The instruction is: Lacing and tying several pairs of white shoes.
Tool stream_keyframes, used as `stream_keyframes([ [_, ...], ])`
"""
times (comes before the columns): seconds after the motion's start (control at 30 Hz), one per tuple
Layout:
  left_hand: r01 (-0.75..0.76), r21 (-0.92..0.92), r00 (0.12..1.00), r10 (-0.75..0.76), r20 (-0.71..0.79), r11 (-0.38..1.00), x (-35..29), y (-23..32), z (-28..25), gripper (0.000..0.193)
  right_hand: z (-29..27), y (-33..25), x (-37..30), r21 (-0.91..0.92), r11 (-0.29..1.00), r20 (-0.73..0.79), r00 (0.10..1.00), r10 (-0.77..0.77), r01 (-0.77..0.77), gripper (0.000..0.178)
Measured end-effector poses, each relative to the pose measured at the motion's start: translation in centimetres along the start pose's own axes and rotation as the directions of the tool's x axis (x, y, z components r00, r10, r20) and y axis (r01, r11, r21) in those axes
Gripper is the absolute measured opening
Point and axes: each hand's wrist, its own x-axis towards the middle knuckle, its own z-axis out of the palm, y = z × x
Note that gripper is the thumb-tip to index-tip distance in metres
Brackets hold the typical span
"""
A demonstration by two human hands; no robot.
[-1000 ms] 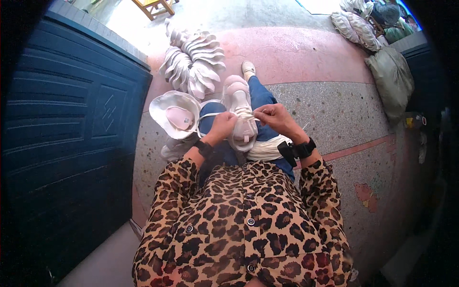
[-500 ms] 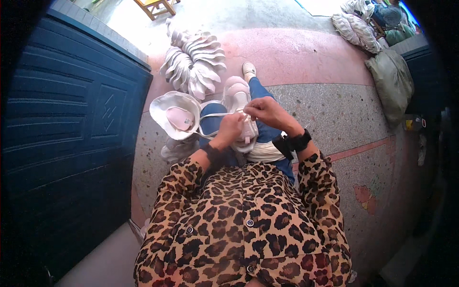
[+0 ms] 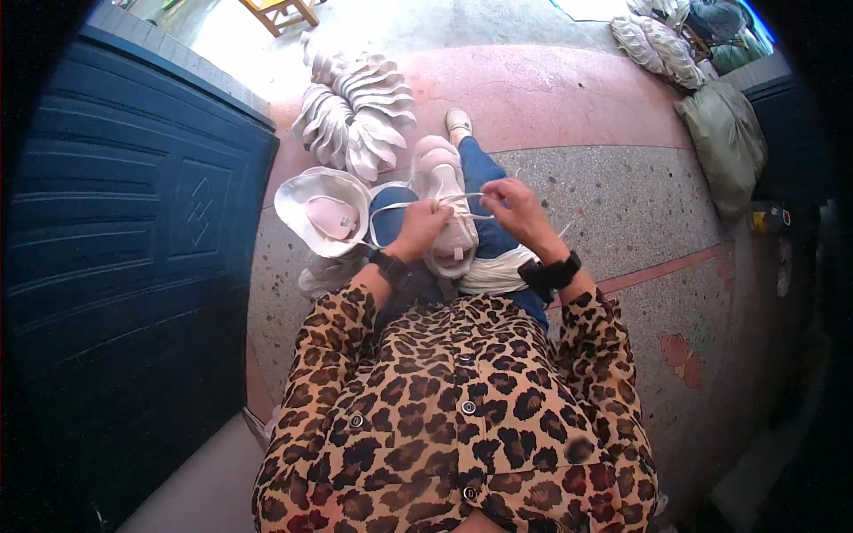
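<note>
A pale pink-and-white shoe upper (image 3: pixel 437 167) lies lengthwise across my lap, toe pointing away from me. My left hand (image 3: pixel 424 224) is closed at its middle, pinching a white shoelace (image 3: pixel 466 195). Off to the right of the upper, my right hand (image 3: pixel 518 211) grips the same lace between thumb and fingers, and the lace spans the gap between both hands. Another white upper (image 3: pixel 302 200) with a pink inner piece rests beside my left knee, with a loose lace looping from it toward my left hand. A bundle of white laces (image 3: pixel 499 272) drapes over my right thigh.
A curled stack of white uppers (image 3: pixel 355 115) sits on the floor ahead. A dark blue panelled door (image 3: pixel 133 240) stands at left. Grey-green sack (image 3: pixel 724 147) and white bundles (image 3: pixel 653 49) are at the right. A wooden stool (image 3: pixel 283 12) is at the far edge.
My right hand has moved right and slightly down, away from my left hand, drawing the lace out into a wider span. My left hand stays by the upper.
</note>
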Motion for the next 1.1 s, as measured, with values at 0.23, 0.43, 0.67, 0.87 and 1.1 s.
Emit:
stream_keyframes([
  [0.23,0.03,-0.067,1.0,-0.03,0.005,0.997,0.3,-0.7,0.3,0.035,1.7,0.1,-3.0,-0.15,0.98,-0.163,0.974,-0.155,0.131,0.01],
  [0.43,-0.008,-0.013,1.0,0.009,0.025,1.0,-1.1,1.9,-0.5,0.037,6.8,2.2,-2.9,-0.323,0.942,0.062,0.996,-0.069,0.086,0.012],
  [0.67,-0.062,0.012,0.998,0.062,0.014,0.998,-0.7,0.8,-0.3,0.038,7.1,2.8,-1.6,-0.563,0.735,0.274,0.924,-0.267,0.379,0.009],
  [0.87,-0.387,0.378,0.887,0.451,-0.097,0.841,0.4,-1.1,-0.8,0.024,6.3,2.2,-1.9,-0.576,0.695,0.363,0.896,-0.255,0.431,0.016],
  [1.1,-0.104,-0.837,0.981,-0.081,-0.174,0.537,-1.4,0.7,-18.6,0.029,-3.4,9.9,-10.8,-0.658,0.69,0.217,0.953,-0.209,0.301,0.025],
])
